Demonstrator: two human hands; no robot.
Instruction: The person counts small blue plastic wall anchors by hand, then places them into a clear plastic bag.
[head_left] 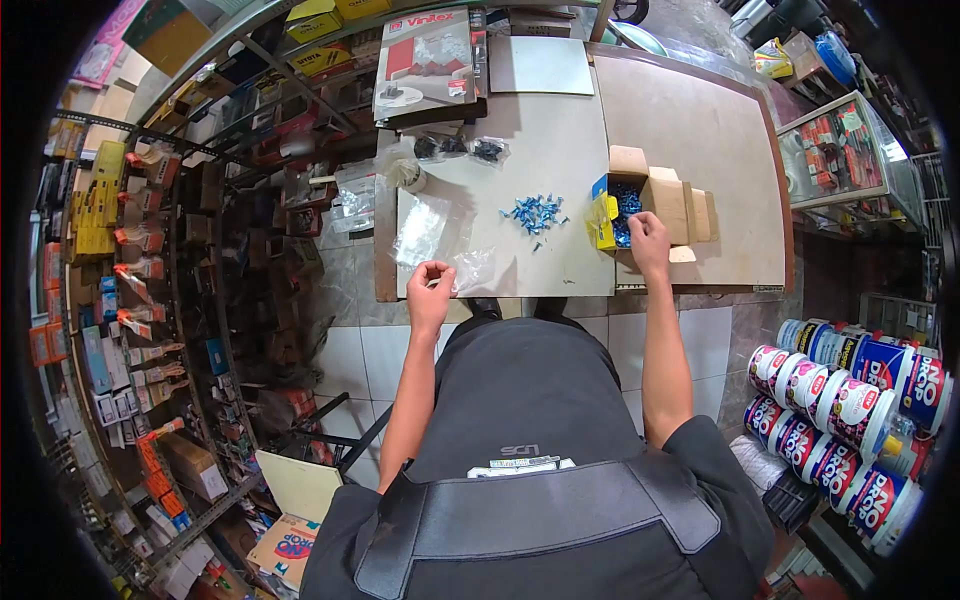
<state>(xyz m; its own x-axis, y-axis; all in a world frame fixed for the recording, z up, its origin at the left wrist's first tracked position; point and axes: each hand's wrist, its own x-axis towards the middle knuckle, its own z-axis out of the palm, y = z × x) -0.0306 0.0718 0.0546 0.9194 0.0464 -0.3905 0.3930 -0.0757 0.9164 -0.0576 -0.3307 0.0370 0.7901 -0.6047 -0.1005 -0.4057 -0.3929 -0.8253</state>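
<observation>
My left hand [431, 289] is at the table's front edge with its fingers pinched together, beside a small clear plastic bag [474, 270]; it seems to hold that bag's edge. My right hand [649, 240] has its fingers bunched at the front of an open cardboard box [603, 222] filled with small blue pieces [626, 205]; what the fingertips hold is too small to tell. Between the hands lies a loose pile of blue pieces [537, 214]. Flat clear bags [424, 232] rest on the table left of the pile.
On the table [560, 140], packets of black pieces [488, 150] lie behind the bags, near a Vinilex box [425, 62]. Open cardboard flaps [668, 205] extend right of the blue-filled box. Loaded shelves [150, 230] stand left; paint buckets [850, 408] are stacked right.
</observation>
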